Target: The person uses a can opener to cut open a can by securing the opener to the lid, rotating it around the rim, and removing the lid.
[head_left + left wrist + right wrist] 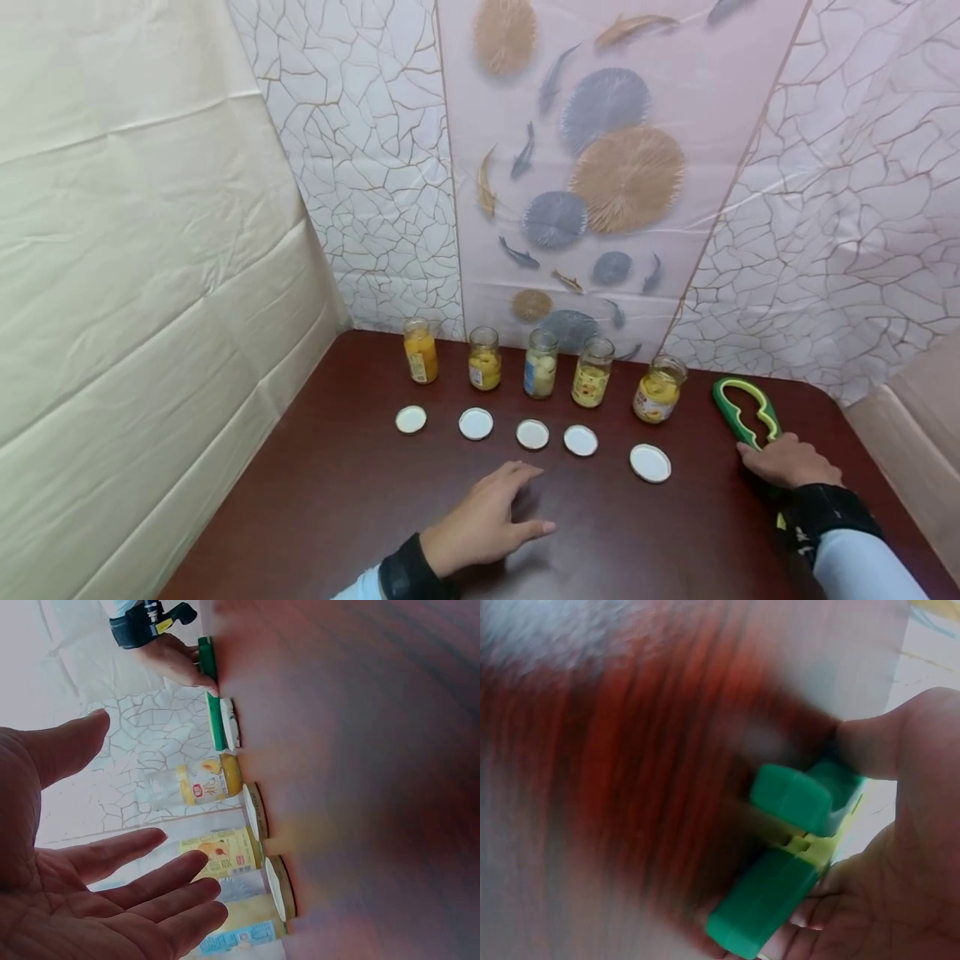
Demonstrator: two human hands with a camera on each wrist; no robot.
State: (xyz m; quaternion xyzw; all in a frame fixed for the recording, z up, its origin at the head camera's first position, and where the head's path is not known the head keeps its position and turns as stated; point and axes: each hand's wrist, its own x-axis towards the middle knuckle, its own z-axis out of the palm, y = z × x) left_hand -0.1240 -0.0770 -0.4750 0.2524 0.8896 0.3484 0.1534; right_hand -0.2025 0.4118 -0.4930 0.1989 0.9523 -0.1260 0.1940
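Note:
At the right side of the table, my right hand (792,462) grips the handles of a green jar opener (731,408) with a light-green inner edge. In the right wrist view, the thumb is on one side of the green handles (769,900) and the fingers are on the other. My left hand (483,518) hovers over the table's front middle, fingers apart and nothing in it. Nearest to it lie white jar lids (532,434), inner sides up. Behind them, uncapped glass jars of yellow fruit (588,385) stand in a row.
The row's left end is a taller orange-filled jar (421,358); its right end is a wider jar (657,396). A larger lid (650,463) lies in front of that one. A patterned cloth (375,167) hangs behind the dark red table (315,500), and pale fabric (150,292) borders the left.

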